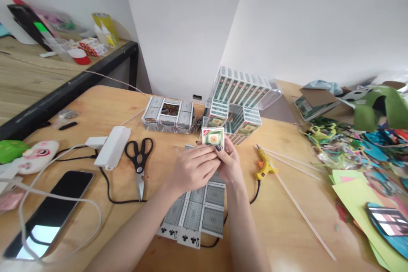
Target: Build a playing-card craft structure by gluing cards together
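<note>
Both hands hold one small box of playing cards [213, 136], white-edged with a red corner and a yellow emblem. My left hand [196, 165] wraps its fingers across the lower front of the box. My right hand [230, 161] grips the right side, thumb on the front. Beneath the hands lie playing cards [193, 216] joined edge to edge, mostly backs up, partly hidden by my arms. Just behind stands a stack of card boxes [244, 87], upright on top and piled in columns below. To its left sits a box-shaped piece built from cards [168, 114].
Black scissors [139, 159], a white power strip [112, 148] and a phone [52, 210] lie at left among cables. At right are a yellow glue gun [265, 165], glue sticks [304, 216], coloured paper [353, 191] and heaped scraps. A wall rises behind.
</note>
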